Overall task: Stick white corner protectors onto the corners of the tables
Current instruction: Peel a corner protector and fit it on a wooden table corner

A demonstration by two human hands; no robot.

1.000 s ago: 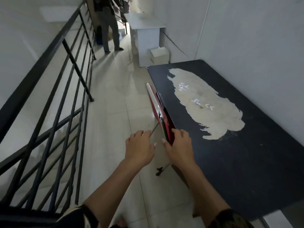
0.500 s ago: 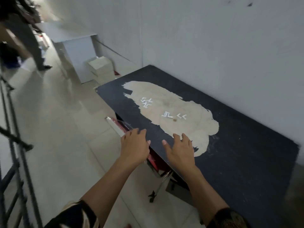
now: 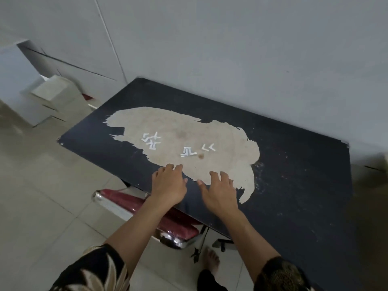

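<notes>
Two bare hands reach over the near edge of a black tabletop [image 3: 294,185] with a worn pale patch. The left hand [image 3: 169,185] and right hand [image 3: 220,191] are empty, with fingers loosely spread. Small white protectors [image 3: 189,151] lie scattered on the patch, just beyond the fingertips. A good move would be to pinch one protector by its edges and lift it clear of its neighbours.

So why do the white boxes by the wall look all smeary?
In the head view, the white boxes sit near the frame's edge and look motion-blurred; the corner protectors on the table in the middle look sharper; light is dim.
</notes>
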